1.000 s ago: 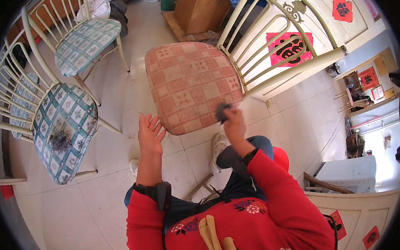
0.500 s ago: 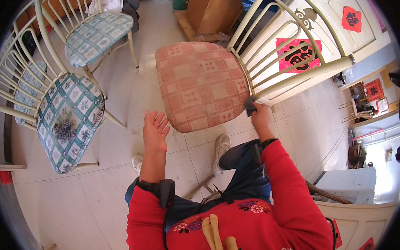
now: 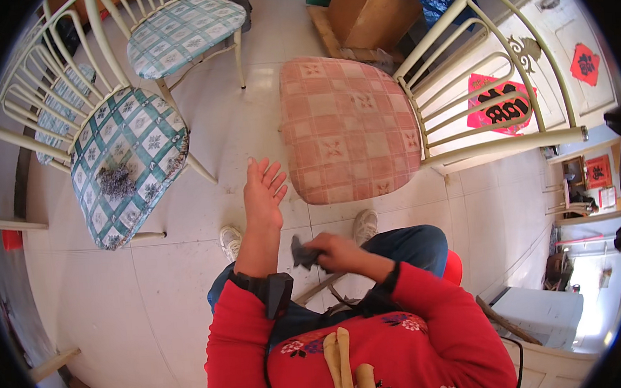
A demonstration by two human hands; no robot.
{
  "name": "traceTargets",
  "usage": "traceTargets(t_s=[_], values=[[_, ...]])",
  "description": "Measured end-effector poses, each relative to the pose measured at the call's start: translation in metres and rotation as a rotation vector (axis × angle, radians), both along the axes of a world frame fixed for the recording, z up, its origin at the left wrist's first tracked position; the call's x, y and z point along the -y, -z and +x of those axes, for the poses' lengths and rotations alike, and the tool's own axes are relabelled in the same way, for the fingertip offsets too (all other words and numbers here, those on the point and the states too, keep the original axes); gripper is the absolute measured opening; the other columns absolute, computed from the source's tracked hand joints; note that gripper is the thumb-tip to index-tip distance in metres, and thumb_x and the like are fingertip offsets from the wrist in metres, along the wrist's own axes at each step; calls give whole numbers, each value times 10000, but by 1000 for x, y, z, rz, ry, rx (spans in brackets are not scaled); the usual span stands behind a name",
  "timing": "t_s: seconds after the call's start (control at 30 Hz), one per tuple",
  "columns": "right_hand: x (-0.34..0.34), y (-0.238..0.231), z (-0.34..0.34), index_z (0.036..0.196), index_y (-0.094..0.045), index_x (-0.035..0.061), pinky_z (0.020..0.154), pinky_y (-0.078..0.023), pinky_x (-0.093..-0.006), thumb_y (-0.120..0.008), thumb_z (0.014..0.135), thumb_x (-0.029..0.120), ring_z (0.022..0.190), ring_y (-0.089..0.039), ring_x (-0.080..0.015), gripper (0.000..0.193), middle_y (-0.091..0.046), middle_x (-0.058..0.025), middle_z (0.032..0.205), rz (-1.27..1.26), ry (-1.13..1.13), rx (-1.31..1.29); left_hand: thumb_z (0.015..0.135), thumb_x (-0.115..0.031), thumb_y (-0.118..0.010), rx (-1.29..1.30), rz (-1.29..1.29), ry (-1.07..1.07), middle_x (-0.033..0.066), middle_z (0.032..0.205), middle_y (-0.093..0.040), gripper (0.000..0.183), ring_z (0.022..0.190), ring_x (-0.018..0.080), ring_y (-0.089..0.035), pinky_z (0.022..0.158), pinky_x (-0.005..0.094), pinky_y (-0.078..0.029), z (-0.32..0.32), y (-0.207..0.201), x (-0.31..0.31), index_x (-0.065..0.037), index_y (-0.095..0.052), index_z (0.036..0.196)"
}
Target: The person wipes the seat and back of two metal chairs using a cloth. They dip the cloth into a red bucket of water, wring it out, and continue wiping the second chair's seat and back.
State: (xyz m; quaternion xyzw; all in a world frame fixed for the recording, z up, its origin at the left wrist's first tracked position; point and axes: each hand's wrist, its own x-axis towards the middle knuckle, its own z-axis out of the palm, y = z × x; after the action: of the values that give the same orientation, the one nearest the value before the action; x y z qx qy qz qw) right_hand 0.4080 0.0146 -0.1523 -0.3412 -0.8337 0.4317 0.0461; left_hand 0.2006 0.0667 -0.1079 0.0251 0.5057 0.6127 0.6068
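Note:
My right hand (image 3: 336,253) is closed around a dark grey cloth (image 3: 305,254), held in front of my lap. Its loose end points toward my left forearm, a small gap apart. My left hand (image 3: 263,194) is raised with the palm showing and the fingers stretched out, holding nothing. Just beyond it and to the right stands a cream metal chair with a pink checked seat (image 3: 349,129). Neither hand appears to touch that seat. Its curved metal backrest (image 3: 490,79) is on the right side.
At left stands a chair with a green-and-white checked seat (image 3: 129,158), a grey fuzzy bundle (image 3: 116,182) lying on it. Another checked chair (image 3: 186,32) is behind. A brown wooden cabinet (image 3: 375,13) stands at the back, and a white door (image 3: 562,33) with red paper decorations at right.
My right hand has moved from the pink seat's near right corner, leftward and down to my lap, with the cloth in it. The view has shifted, while my left hand stays raised and spread.

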Motion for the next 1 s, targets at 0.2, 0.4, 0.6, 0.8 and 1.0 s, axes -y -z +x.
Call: traceTargets(t_s=[0.2, 0.4, 0.6, 0.8, 1.0], values=[[-120, -53, 103, 1219, -597, 56, 887, -473, -354, -549, 777, 74, 1024, -592, -298, 445, -618, -176, 1084, 369, 700, -162, 910, -592, -425, -11, -43, -32, 155, 1428, -427, 766, 1279, 278, -419, 1035, 447, -300, 6, 1, -2, -33, -345, 1428], [-154, -11, 104, 1160, -622, 96, 881, -467, -438, -567, 725, 83, 1018, -557, -346, 439, -571, -157, 1087, 808, 778, 256, 891, -628, -437, 71, -112, 8, 147, 1460, -381, 801, 1328, 307, -353, 1051, 522, -277, 20, 1, -1, -63, -319, 1447], [-96, -23, -18, 1093, -652, 122, 831, -497, -399, -603, 699, 16, 1010, -576, -337, 411, -573, -145, 1106, 676, 510, -1, 890, -607, -461, 80, -87, -71, 134, 1393, -445, 744, 1265, 284, -419, 989, 518, -351, 25, 12, -6, -62, -397, 1393], [-86, -46, -82, 1092, -650, 102, 783, -522, -366, -605, 729, 10, 925, -627, -281, 377, -611, -109, 1071, 456, 148, -112, 888, -602, -479, 93, -29, -186, 54, 1101, -597, 597, 1025, 194, -557, 902, 465, -423, 12, 19, -9, -119, -535, 1234], [-177, -50, 8, 1192, -600, -16, 707, -494, -255, -573, 758, 5, 791, -594, -120, 436, -645, -41, 955, -415, 769, -630, 877, -547, -543, 63, -102, -148, 65, 1190, -571, 624, 1099, 196, -524, 913, 433, -404, 12, 17, -5, -96, -495, 1305]])
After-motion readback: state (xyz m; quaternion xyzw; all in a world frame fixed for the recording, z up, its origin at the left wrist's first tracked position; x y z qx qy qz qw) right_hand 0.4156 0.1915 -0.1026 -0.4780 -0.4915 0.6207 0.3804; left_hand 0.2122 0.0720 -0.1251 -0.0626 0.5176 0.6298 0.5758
